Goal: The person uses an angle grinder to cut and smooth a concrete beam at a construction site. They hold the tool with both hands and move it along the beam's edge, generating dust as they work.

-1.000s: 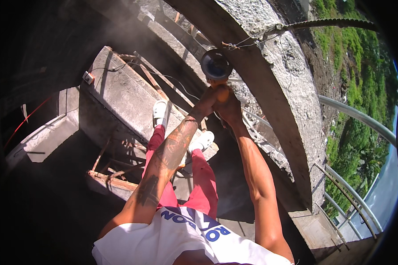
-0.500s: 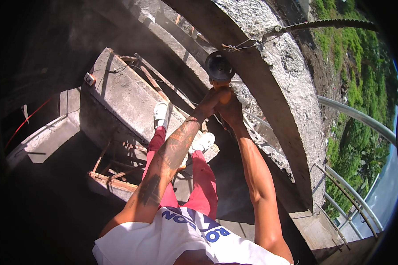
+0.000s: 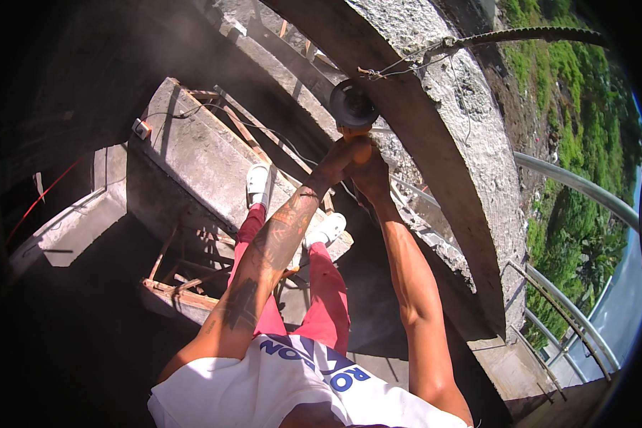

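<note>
Both my hands are closed around an angle grinder with an orange body [image 3: 354,132]. Its dark round disc [image 3: 353,105] is at the shaded side face of a curved concrete beam [image 3: 453,167]; whether it touches the surface I cannot tell. My left hand [image 3: 339,157] grips nearer the disc. Just right of it, my right hand [image 3: 371,176] is wrapped round the body farther back, with much of the tool hidden under the fingers.
My white shoes [image 3: 258,182] stand on a concrete ledge [image 3: 203,146]. A cable [image 3: 285,141] runs from a small outlet box [image 3: 142,128]. Wire-tied rebar [image 3: 528,38] juts over the beam. Wooden framing [image 3: 182,289] and a dark drop lie left; metal pipes [image 3: 581,187] and greenery lie right.
My hands and the grinder keep nearly the same place, with only a slight shift of the view. Haze at the upper left looks a little different.
</note>
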